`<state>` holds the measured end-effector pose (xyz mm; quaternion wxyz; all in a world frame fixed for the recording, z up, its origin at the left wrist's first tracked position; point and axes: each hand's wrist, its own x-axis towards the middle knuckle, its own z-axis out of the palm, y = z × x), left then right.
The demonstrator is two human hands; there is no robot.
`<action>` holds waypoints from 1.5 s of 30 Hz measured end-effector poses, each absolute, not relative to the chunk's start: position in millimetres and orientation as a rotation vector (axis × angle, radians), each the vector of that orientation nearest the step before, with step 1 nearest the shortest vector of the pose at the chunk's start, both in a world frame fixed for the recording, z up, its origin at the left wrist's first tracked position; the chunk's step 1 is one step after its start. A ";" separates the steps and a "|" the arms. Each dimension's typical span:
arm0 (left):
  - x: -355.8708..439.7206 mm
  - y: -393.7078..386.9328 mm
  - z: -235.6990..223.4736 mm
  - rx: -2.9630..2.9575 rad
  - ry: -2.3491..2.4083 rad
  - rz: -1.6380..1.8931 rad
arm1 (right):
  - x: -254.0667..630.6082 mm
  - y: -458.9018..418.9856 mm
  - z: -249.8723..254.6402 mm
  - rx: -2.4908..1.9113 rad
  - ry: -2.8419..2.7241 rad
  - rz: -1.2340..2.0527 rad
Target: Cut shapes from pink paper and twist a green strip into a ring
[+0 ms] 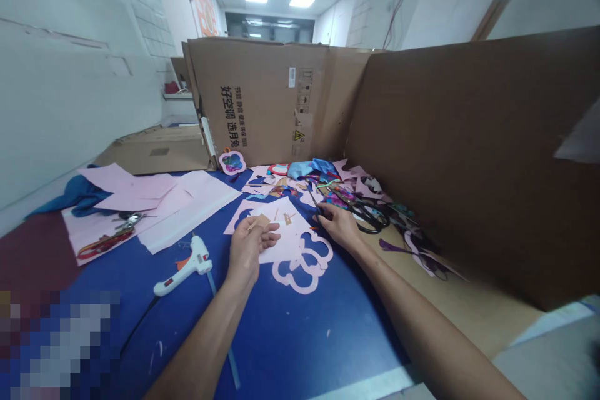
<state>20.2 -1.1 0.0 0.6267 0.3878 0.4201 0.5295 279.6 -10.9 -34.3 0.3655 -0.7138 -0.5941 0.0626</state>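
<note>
My left hand is closed on a small tan piece of card, pinched by the thumb, with the other fingers partly curled. My right hand grips a small pair of scissors, their narrow blades pointing up and away; the handles are mostly hidden by the fingers. Between and below the hands lies a pale pink paper sheet with small tan scraps on it. Two pink flower-shaped paper outlines overlap its near edge. A larger pair of black-handled scissors rests just right of my right hand.
A white glue gun with a cord lies left of my left hand. Pink sheets and blue cloth are farther left. Fabric scraps pile up at the back. Cardboard walls enclose the blue table behind and at right.
</note>
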 end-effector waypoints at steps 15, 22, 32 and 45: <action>16.9 -6.3 19.0 0.938 0.997 1.293 | 283.9 -12.2 -31.7 -1.888 -1.499 0.143; 18.5 -7.6 16.0 0.947 1.045 1.262 | 289.3 -25.3 -18.7 -1.984 -1.672 0.045; 23.4 -8.5 6.0 1.049 1.099 1.266 | 288.0 -29.8 -13.0 -2.185 -1.750 -0.089; 28.8 -12.6 5.1 1.084 1.079 1.225 | 286.6 -29.6 -15.1 -2.096 -1.712 0.044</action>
